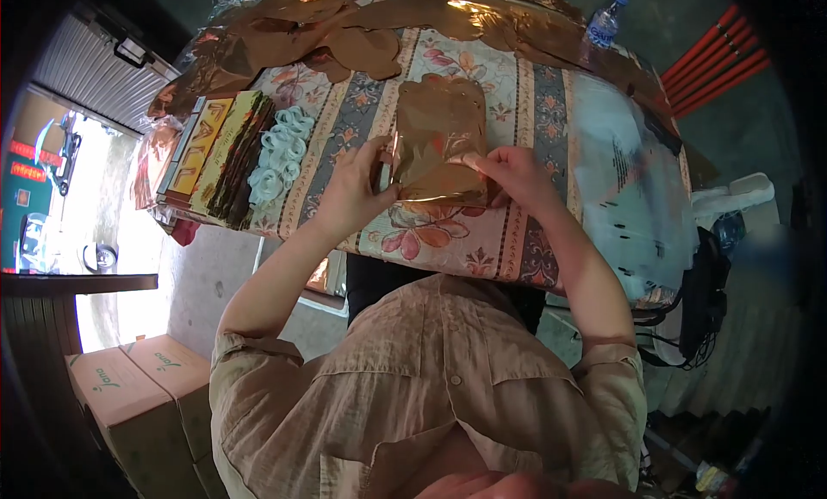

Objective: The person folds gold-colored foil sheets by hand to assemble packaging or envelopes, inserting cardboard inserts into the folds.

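Note:
A shiny copper-coloured foil sheet (439, 141) with a wavy far edge lies on the flowered tablecloth in front of me. My left hand (355, 187) rests at its left side, thumb and fingers apart, touching the edge. On the opposite side, my right hand (519, 180) pinches the foil near its right edge between thumb and forefinger. To the left of the foil is a cluster of pale blue fabric roses (280, 154). Beside the roses stands a row of yellow-and-brown printed packs (220, 150).
More copper foil pieces (362, 51) lie along the table's far edge. A water bottle (605, 21) stands at the far right. Clear plastic bags (624, 189) cover the table's right side. Jana cartons (129, 378) are stacked on the floor at lower left. Red poles (715, 59) lean beyond the table.

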The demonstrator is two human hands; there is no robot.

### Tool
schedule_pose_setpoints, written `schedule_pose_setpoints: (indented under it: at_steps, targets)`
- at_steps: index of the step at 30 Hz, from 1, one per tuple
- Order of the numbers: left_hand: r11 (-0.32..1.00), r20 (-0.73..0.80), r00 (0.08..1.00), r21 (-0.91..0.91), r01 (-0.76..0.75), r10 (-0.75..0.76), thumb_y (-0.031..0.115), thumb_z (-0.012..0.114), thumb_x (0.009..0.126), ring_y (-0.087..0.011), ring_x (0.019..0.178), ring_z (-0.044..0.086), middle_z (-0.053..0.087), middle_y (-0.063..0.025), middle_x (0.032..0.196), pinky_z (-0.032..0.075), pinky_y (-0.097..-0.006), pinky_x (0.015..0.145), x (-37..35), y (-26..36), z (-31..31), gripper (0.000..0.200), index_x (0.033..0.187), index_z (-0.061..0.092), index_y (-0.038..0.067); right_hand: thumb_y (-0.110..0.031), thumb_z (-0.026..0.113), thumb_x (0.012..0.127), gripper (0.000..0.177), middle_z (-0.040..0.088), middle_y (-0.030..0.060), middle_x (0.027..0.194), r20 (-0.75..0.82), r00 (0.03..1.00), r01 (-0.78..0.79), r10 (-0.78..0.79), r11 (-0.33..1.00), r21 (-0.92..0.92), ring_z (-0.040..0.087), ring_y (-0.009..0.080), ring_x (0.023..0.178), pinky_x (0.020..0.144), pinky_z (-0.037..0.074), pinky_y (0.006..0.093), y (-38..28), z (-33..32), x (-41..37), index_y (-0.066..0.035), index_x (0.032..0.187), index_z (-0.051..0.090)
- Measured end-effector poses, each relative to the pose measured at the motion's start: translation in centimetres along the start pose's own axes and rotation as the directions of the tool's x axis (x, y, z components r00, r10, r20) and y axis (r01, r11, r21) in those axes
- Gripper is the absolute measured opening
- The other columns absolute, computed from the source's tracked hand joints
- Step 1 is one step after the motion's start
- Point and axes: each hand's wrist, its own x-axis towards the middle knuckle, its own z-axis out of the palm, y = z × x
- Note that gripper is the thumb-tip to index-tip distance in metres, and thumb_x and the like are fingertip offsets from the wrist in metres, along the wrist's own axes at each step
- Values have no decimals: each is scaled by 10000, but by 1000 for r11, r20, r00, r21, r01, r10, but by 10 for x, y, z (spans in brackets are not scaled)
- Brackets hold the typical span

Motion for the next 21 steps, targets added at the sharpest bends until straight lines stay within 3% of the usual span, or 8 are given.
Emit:
schedule_pose_setpoints:
  at_steps: [3, 5, 11, 14, 17, 21]
  targets:
    - [1000, 4, 1000, -14, -14, 14, 103, 720, 693, -322, 982, 553, 622, -113, 1020, 423, -409, 897, -1, 2, 0, 637, 1269, 453, 47, -228, 645, 879, 242, 621, 36, 705, -70, 996, 46, -49, 998, -32, 604, 107, 545, 429, 471, 242, -10, -8, -13, 7, 917, 600]
    - [999, 2, 1000, -47, -5, 5, 90, 723, 694, -323, 981, 552, 618, -116, 1019, 432, -405, 886, 0, 1, 0, 634, 1267, 454, 47, -198, 667, 861, 273, 636, 43, 733, 3, 1000, 7, -7, 992, -129, 594, 93, 558, 445, 449, 234, -10, -13, -18, 7, 1010, 567]
    - [1000, -14, 1000, -25, 2, -2, 84, 722, 696, -327, 971, 551, 611, -124, 1005, 440, -410, 869, -1, 4, 1, 616, 1254, 462, 48, -76, 682, 832, 380, 614, 33, 714, 5, 983, 183, -183, 983, -14, 570, 85, 560, 491, 432, 234, 7, 0, -21, 6, 1145, 483]
    - [999, -25, 999, -8, -45, 45, 79, 722, 695, -332, 966, 550, 608, -135, 1001, 439, -411, 863, -1, 5, 0, 616, 1253, 464, 47, -44, 676, 829, 418, 598, 26, 708, 3, 991, 136, -136, 988, -70, 562, 79, 576, 516, 437, 239, -2, 5, -26, 6, 1181, 455]
    - [998, -31, 998, -30, -53, 52, 97, 717, 707, -333, 960, 550, 605, -145, 995, 439, -405, 854, -3, 4, 0, 607, 1255, 463, 44, -41, 676, 826, 461, 590, 22, 710, 1, 979, 205, -206, 972, -111, 556, 75, 599, 542, 437, 238, 7, 7, -23, 4, 1215, 433]
    - [998, -36, 997, -16, -67, 66, 141, 716, 731, -327, 956, 551, 603, -151, 1006, 440, -399, 851, -4, 3, -1, 596, 1260, 460, 39, -35, 674, 824, 499, 585, 15, 713, 7, 983, 183, -183, 975, -126, 549, 69, 628, 569, 432, 232, 3, 7, -26, 10, 1250, 420]
